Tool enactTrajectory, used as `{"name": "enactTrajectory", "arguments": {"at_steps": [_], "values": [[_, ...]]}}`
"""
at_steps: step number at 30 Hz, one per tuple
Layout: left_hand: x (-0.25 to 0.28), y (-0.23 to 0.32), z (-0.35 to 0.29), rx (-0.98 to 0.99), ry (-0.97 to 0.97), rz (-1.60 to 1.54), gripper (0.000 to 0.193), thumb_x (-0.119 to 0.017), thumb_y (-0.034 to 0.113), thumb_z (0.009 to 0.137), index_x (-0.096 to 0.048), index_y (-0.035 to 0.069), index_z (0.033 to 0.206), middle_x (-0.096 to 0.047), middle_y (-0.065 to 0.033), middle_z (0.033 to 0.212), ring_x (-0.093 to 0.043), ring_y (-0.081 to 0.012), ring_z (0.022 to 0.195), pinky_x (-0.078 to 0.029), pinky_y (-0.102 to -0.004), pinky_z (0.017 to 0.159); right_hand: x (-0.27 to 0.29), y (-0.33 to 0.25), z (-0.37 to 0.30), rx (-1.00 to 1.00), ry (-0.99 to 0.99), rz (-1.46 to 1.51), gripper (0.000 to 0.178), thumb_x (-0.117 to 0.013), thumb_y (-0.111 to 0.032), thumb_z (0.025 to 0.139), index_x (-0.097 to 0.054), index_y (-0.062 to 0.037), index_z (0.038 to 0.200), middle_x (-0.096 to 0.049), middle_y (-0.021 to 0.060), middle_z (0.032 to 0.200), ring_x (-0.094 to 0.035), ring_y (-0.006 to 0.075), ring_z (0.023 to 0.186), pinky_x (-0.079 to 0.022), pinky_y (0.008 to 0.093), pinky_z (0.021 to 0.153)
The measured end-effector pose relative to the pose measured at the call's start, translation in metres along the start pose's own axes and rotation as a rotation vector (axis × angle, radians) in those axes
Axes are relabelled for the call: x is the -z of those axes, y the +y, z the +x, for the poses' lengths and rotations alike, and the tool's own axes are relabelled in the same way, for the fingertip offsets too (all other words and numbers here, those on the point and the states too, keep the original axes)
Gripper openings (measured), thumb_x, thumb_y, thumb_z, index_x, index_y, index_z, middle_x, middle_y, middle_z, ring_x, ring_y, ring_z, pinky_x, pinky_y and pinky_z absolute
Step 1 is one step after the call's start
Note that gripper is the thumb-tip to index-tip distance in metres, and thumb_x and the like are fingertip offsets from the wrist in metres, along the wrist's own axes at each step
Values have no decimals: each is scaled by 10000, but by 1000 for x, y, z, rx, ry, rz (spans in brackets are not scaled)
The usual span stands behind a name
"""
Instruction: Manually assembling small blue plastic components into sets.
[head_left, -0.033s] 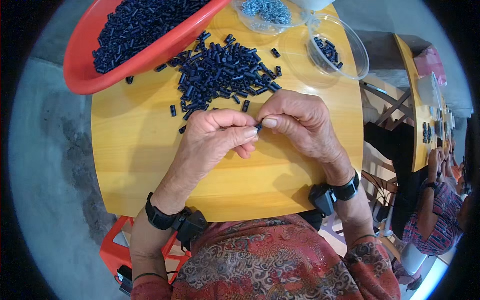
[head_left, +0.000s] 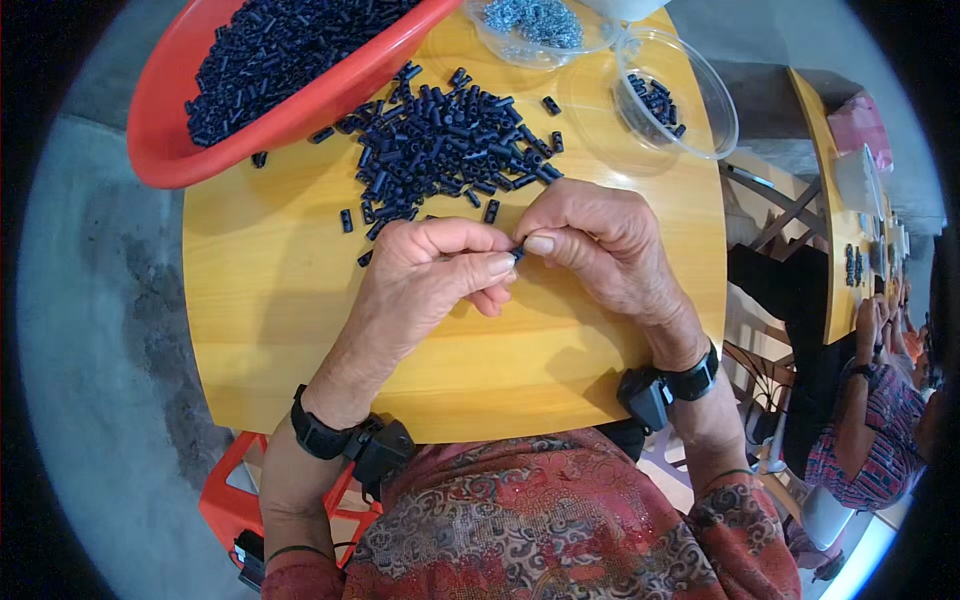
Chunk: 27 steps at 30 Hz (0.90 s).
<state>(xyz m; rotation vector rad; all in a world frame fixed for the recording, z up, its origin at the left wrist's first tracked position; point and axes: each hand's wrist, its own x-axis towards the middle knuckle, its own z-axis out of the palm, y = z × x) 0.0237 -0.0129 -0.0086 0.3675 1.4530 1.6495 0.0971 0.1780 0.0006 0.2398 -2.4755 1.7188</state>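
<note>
Between my fingertips, over the middle of the table, is a small black plastic piece [head_left: 517,254], mostly covered by the fingers. My left hand [head_left: 440,262] pinches it between thumb and forefinger, the other fingers curled below. At its other side my right hand [head_left: 597,243] is closed in a pinch, thumb against forefinger; whether a second tiny part sits in that pinch is hidden. Just beyond both hands lies a loose pile of short black plastic tubes [head_left: 440,140], some showing holes in their sides. A few stray tubes [head_left: 347,220] rest near my left hand.
A red basin [head_left: 160,150] heaped with black tubes stands at the far left. At the back are a clear bowl [head_left: 485,42] of small silvery metal pieces and a clear tub [head_left: 722,120] with several black tubes. Another person [head_left: 865,430] sits at a second table [head_left: 815,180] on the right.
</note>
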Motion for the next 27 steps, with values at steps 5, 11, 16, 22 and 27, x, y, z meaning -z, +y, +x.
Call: {"name": "enactTrajectory", "arguments": {"at_steps": [5,11,16,22,27], "values": [[0,0,-1,24,17,-28,197,-630,99,852,-641,-65,962,-663,-108,765,-646,-136,661,-536,-237,598,1,1,0,3,-9,52,103,-626,-105,849,-616,-5,824,-628,67,781,-584,185,733,-474,296,683],[-1,2,-1,37,7,-59,196,-629,94,852,-637,-64,967,-665,-108,786,-646,-137,668,-539,-240,600,1,2,0,-42,-22,151,116,-618,-118,866,-632,-6,843,-626,45,784,-566,135,722,-470,273,665],[-3,0,-1,22,53,-35,179,-631,90,852,-641,-53,959,-665,-102,780,-642,-128,663,-540,-239,604,-2,0,0,-263,1,339,161,-611,-156,887,-638,0,859,-610,15,772,-537,75,671,-460,227,616],[-4,-5,-1,-74,104,46,161,-630,71,852,-646,-51,956,-666,-94,763,-643,-118,647,-539,-231,600,0,-4,0,-311,41,270,163,-615,-164,887,-629,-3,866,-598,19,733,-546,77,667,-466,237,608],[-5,-3,-1,-48,100,42,164,-641,65,832,-647,-38,960,-670,-118,789,-647,-155,656,-548,-262,588,1,-1,-1,-204,14,134,129,-614,-151,888,-635,-26,863,-604,33,737,-562,96,693,-475,246,640]]}}
